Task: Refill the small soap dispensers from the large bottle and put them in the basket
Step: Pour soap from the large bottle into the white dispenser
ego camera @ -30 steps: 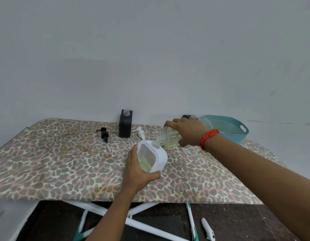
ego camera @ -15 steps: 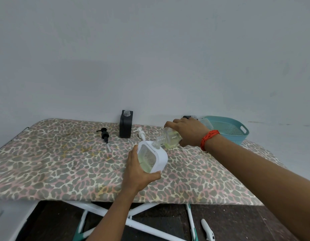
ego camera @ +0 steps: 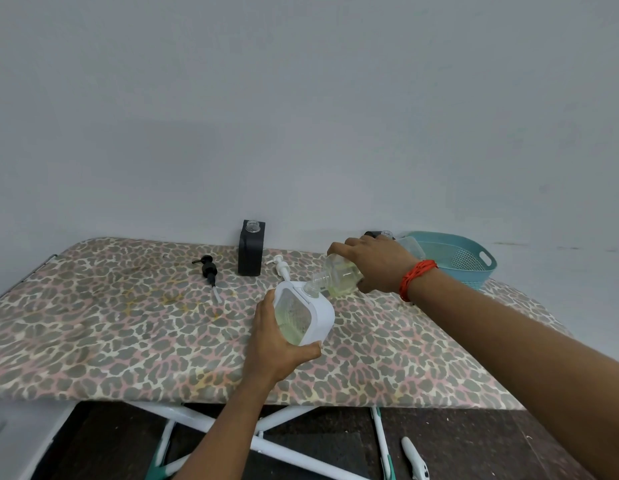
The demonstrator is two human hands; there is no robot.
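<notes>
My left hand (ego camera: 271, 344) grips a white square soap dispenser (ego camera: 306, 315) with a clear window, tilted, holding yellowish liquid. My right hand (ego camera: 374, 265) holds the large clear bottle (ego camera: 337, 277) tipped leftward, its neck at the dispenser's open mouth. A black dispenser (ego camera: 251, 247) stands uncapped at the back of the table. Its black pump (ego camera: 208, 270) lies to its left, and a white pump (ego camera: 282, 268) lies to its right. The teal basket (ego camera: 453, 258) sits at the back right.
The table (ego camera: 93, 323) has a leopard-print cover and white crossed legs. A dark object (ego camera: 375, 234) with a clear cap shows behind my right hand. A white tool (ego camera: 413, 459) lies on the dark floor. A plain wall is behind.
Both hands hold nearly the same pose. The liquid level in the white dispenser seems slightly higher.
</notes>
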